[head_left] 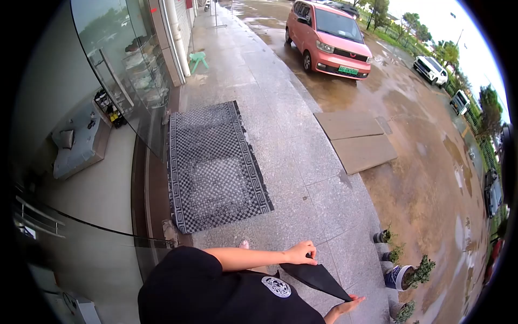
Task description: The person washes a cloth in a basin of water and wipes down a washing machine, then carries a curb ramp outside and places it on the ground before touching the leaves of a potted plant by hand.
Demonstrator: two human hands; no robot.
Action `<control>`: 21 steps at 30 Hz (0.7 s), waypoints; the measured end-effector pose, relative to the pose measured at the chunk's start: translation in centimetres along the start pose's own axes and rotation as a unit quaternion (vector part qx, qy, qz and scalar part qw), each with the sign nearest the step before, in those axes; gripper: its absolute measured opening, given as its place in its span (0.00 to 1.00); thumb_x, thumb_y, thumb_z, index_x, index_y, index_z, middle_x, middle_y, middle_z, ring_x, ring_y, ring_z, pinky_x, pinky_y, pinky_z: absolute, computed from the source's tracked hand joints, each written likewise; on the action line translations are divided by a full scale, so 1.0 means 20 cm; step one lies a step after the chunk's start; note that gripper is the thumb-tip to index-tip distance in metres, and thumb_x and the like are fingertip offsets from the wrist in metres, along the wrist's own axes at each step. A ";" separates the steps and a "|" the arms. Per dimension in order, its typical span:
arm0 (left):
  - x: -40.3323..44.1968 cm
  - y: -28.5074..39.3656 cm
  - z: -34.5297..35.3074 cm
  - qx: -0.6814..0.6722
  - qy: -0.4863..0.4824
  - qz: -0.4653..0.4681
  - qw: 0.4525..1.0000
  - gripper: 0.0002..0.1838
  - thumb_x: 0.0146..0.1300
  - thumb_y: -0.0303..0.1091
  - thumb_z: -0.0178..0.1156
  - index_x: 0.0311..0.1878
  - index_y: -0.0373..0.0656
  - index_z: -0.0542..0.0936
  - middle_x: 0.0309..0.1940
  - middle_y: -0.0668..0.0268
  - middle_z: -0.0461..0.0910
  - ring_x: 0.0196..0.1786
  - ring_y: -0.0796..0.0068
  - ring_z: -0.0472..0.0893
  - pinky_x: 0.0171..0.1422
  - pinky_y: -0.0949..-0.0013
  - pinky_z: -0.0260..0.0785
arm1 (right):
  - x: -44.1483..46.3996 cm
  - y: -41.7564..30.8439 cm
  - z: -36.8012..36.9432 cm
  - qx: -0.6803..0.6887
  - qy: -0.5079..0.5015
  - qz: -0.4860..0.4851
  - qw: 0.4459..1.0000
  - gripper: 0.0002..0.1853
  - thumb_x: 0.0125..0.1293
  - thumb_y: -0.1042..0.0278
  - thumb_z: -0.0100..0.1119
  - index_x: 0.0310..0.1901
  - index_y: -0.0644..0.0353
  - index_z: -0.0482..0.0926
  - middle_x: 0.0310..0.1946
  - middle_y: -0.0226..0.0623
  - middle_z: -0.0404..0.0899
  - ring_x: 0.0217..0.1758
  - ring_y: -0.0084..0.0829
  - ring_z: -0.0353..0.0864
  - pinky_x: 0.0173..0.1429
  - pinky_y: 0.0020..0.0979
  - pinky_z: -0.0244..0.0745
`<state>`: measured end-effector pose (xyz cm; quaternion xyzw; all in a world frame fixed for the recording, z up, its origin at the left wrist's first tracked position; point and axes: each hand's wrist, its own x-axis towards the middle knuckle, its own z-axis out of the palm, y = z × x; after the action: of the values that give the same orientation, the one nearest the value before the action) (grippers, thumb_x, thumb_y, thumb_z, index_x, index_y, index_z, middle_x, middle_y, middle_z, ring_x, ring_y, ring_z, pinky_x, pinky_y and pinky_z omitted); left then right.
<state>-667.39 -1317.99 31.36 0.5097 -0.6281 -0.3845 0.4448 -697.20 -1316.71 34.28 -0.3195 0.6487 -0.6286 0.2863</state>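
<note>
I have a dark, flat piece of black material (318, 278) stretched in front of my chest, above the grey stone paving (280, 167). My left hand (301, 252) is closed on its upper end, fingers curled and gripping the edge. My right hand (345, 308) is at the other end, where the material narrows to a point; the fingers look extended and the tip touches them, but I cannot tell whether they pinch it. The material slants down from my left hand to my right, and it looks thin and folded, though I cannot make out exactly what it is. I wear a black shirt (216, 294) with a round white emblem (276, 287) on the front. A patterned grey and black mat (216, 167) lies on the paving ahead and to my left, beside the doorway with its glass door (124, 70). Through the doorway I see a bed-like seat (81, 143) with a cushion (67, 139). A green stool (198, 60) stands farther along the wall. On my right, potted plants (399, 277) line the edge of the paving, and two brown boards (353, 137) lie against it farther ahead. Beyond them a pink car (329, 40) is parked on the wet, muddy ground (421, 156).
</note>
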 end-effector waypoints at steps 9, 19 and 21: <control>-0.01 -0.42 -0.54 -0.023 -0.065 -0.104 0.992 0.21 0.50 0.54 0.64 0.27 0.42 0.80 0.35 0.61 0.73 0.42 0.65 0.73 0.48 0.67 0.65 | -0.12 0.09 0.53 -0.176 -0.186 0.051 0.965 0.23 0.60 0.47 0.55 0.37 0.65 0.75 0.33 0.37 0.74 0.37 0.28 0.69 0.45 0.31 0.63; 0.03 -0.52 -0.66 -0.025 -0.040 -0.132 0.990 0.28 0.46 0.61 0.63 0.27 0.39 0.80 0.32 0.55 0.71 0.39 0.58 0.73 0.42 0.62 0.65 | -0.19 0.06 0.88 -0.240 -0.087 -0.113 0.960 0.28 0.64 0.52 0.48 0.11 0.61 0.61 0.10 0.24 0.54 0.15 0.21 0.53 0.22 0.27 0.48; 0.05 -0.49 -0.71 -0.032 -0.045 -0.144 0.988 0.28 0.47 0.60 0.63 0.25 0.38 0.80 0.31 0.55 0.71 0.38 0.57 0.73 0.41 0.60 0.65 | -0.25 0.00 0.97 -0.185 -0.030 -0.096 0.978 0.27 0.62 0.55 0.50 0.09 0.63 0.63 0.07 0.26 0.56 0.14 0.22 0.53 0.22 0.31 0.48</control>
<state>-650.97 -1321.28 26.76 0.5621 -0.5553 -0.4871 0.3721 -679.02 -1325.00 33.31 -0.4463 0.7114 -0.5120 0.1803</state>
